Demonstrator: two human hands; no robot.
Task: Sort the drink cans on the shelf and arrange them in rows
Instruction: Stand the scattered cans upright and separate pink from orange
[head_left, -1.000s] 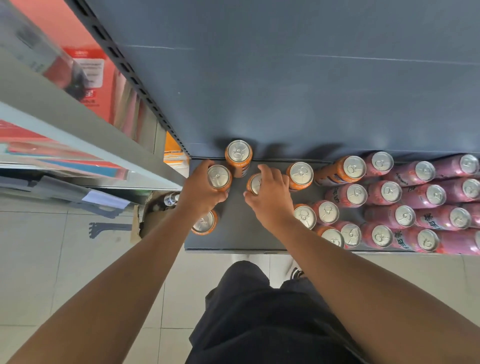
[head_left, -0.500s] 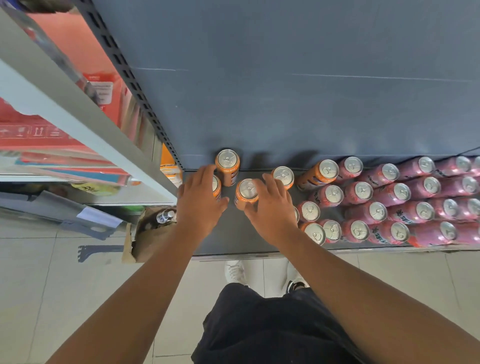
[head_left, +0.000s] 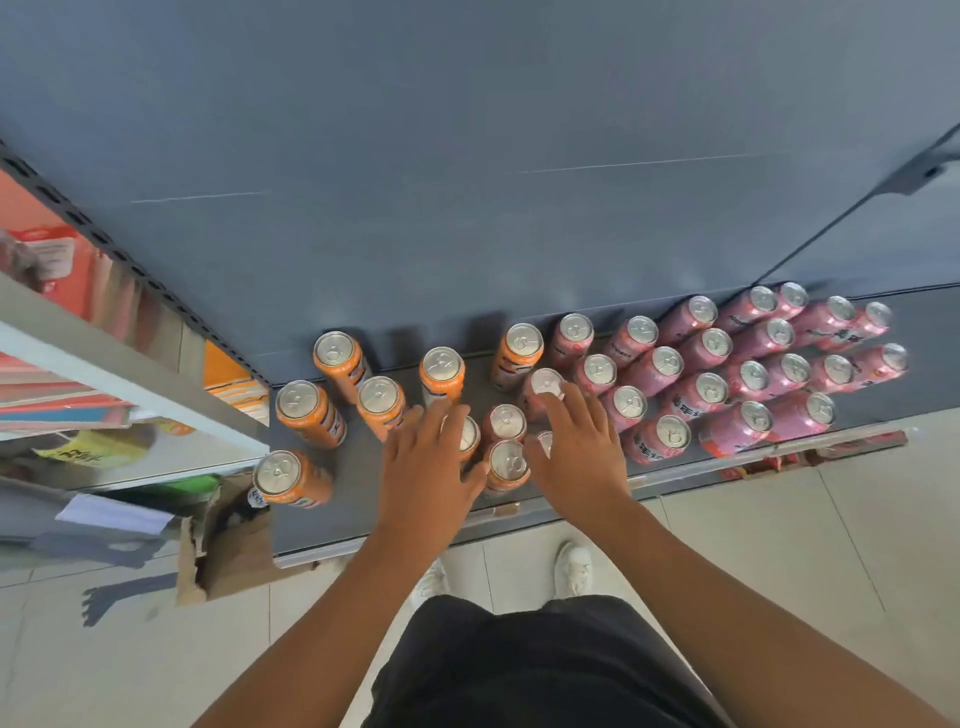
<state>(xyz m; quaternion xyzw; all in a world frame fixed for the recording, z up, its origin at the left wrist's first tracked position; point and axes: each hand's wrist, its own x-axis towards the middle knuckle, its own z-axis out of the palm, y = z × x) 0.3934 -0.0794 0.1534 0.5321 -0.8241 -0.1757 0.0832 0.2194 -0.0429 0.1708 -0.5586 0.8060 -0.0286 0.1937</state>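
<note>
Dark grey shelf (head_left: 311, 527) boards carry the drink cans: orange cans (head_left: 306, 413) stand loosely toward the left and pink cans (head_left: 737, 431) are packed in rows at the right. Since 0.5 s ago both hands have left the back-left orange cans and moved right to the mixed cluster in the middle; the orange one that the right hand gripped now stands free. The left hand (head_left: 426, 467) spreads nearly straight fingers over a half-hidden can (head_left: 467, 434); whether it touches the lid is unclear. The right hand (head_left: 582, 452) covers most of a front lid (head_left: 543, 441), and its loosely extended fingertips rest on the top of a middle pink can (head_left: 543, 384), gripping nothing.
</note>
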